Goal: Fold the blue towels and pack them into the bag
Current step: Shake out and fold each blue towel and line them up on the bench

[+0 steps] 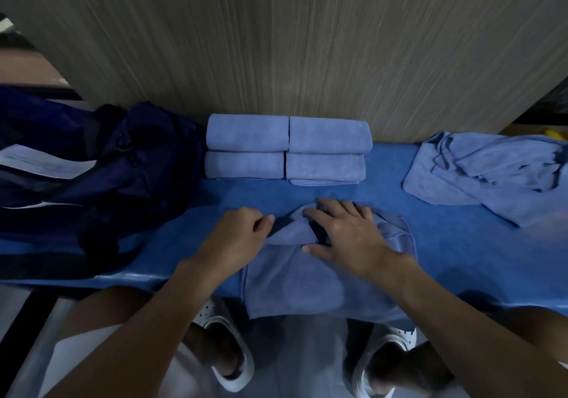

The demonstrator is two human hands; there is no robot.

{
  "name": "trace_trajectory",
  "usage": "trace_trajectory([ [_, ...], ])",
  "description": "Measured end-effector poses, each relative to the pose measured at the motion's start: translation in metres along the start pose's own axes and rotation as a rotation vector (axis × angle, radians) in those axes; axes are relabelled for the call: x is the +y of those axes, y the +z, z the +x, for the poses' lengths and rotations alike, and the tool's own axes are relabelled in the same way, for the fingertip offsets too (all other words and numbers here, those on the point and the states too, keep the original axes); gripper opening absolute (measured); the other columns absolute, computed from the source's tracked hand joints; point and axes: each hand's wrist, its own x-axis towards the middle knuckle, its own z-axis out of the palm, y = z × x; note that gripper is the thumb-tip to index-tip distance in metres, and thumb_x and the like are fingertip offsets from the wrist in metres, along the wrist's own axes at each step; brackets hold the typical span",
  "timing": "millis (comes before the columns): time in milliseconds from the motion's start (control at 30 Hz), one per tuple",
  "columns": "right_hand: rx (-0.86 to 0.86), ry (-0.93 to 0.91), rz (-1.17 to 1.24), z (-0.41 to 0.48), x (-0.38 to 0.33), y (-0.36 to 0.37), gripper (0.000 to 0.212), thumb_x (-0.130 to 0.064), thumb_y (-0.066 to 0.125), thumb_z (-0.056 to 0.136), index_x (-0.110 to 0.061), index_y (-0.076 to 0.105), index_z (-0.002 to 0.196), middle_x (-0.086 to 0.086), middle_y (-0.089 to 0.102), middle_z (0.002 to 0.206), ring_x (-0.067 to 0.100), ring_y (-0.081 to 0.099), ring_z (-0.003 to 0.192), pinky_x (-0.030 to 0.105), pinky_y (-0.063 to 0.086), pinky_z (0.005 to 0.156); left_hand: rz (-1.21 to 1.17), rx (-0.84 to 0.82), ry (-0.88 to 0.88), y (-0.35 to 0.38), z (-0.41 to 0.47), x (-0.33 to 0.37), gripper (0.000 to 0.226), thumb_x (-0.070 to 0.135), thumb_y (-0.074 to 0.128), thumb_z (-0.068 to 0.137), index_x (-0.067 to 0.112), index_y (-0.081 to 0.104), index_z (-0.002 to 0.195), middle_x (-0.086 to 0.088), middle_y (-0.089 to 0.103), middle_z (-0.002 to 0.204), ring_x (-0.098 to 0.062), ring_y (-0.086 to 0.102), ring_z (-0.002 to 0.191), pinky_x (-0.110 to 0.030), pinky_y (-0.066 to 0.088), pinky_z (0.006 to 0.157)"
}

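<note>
My hands fold a blue towel [295, 280] on the desk [445, 244].
Navy bag [123, 164] lies at left; my left hand [239, 234] pinches the towel's fold with curled fingers, my right hand [344, 234] presses it with fingers spread; four folded towels [285, 148] behind, crumpled towels [479, 170] at right.

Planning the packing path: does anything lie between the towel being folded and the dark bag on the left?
Nothing visible does. Only bare blue tabletop separates the towel from the bag. The folded towels sit behind that path; the loose pile lies off to the right.
</note>
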Motion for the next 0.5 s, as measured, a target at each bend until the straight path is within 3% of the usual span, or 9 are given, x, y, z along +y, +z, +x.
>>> trace_trajectory([
  [100, -0.013, 0.037, -0.001, 0.001, -0.009, 0.000, 0.076, -0.069, 0.049, 0.084, -0.037, 0.022, 0.148, -0.007, 0.016, 0.158, 0.024, 0.022, 0.140, 0.054, 0.023, 0.109, 0.030, -0.044, -0.043, -0.003, -0.004, 0.001, 0.050, 0.032, 0.055, 0.097, 0.005, 0.043, 0.057, -0.003, 0.041, 0.049, -0.012, 0.040, 0.045, -0.023, 0.029, 0.044],
  [233, -0.012, 0.064, 0.028, 0.004, -0.012, -0.001, 0.091, -0.067, 0.054, 0.082, -0.037, 0.004, 0.152, -0.012, 0.023, 0.155, 0.021, 0.022, 0.138, 0.052, 0.020, 0.110, -0.035, -0.096, -0.164, -0.008, -0.007, 0.002, 0.048, 0.038, 0.053, 0.098, -0.002, 0.054, 0.070, -0.013, 0.058, 0.059, -0.024, 0.062, 0.053, -0.035, 0.053, 0.044],
  [333, 0.015, 0.056, 0.054, 0.006, -0.013, 0.000, 0.090, -0.064, 0.058, 0.080, -0.035, 0.011, 0.151, -0.010, 0.035, 0.145, 0.020, 0.027, 0.134, 0.051, 0.017, 0.111, -0.064, -0.118, -0.191, -0.010, -0.006, 0.004, 0.039, 0.035, 0.057, 0.095, 0.000, 0.059, 0.078, -0.007, 0.062, 0.066, -0.017, 0.063, 0.060, -0.039, 0.057, 0.056],
  [400, 0.022, 0.056, 0.089, 0.007, -0.013, 0.001, 0.087, -0.060, 0.062, 0.078, -0.034, 0.018, 0.148, -0.008, 0.040, 0.139, 0.019, 0.032, 0.131, 0.048, 0.017, 0.112, -0.179, -0.064, -0.231, -0.010, -0.004, 0.006, 0.019, 0.026, 0.066, 0.091, 0.009, 0.067, 0.084, 0.002, 0.067, 0.078, -0.010, 0.062, 0.071, -0.030, 0.053, 0.062],
  [433, 0.040, 0.049, 0.112, 0.008, -0.011, 0.002, 0.082, -0.057, 0.065, 0.077, -0.033, 0.025, 0.144, -0.007, 0.044, 0.134, 0.019, 0.037, 0.128, 0.045, 0.019, 0.110, -0.280, -0.034, -0.268, -0.011, -0.004, 0.007, 0.008, 0.021, 0.069, 0.089, 0.013, 0.068, 0.087, 0.000, 0.069, 0.085, -0.010, 0.064, 0.075, -0.026, 0.051, 0.063],
  [500, 0.093, 0.012, 0.181, 0.010, -0.007, 0.001, 0.058, -0.044, 0.071, 0.076, -0.028, 0.039, 0.122, -0.006, 0.054, 0.115, 0.020, 0.050, 0.112, 0.038, 0.028, 0.099, -0.501, -0.009, -0.346, -0.013, -0.002, 0.008, 0.007, 0.011, 0.070, 0.087, 0.014, 0.067, 0.093, -0.010, 0.071, 0.092, -0.018, 0.065, 0.077, -0.033, 0.055, 0.068],
])
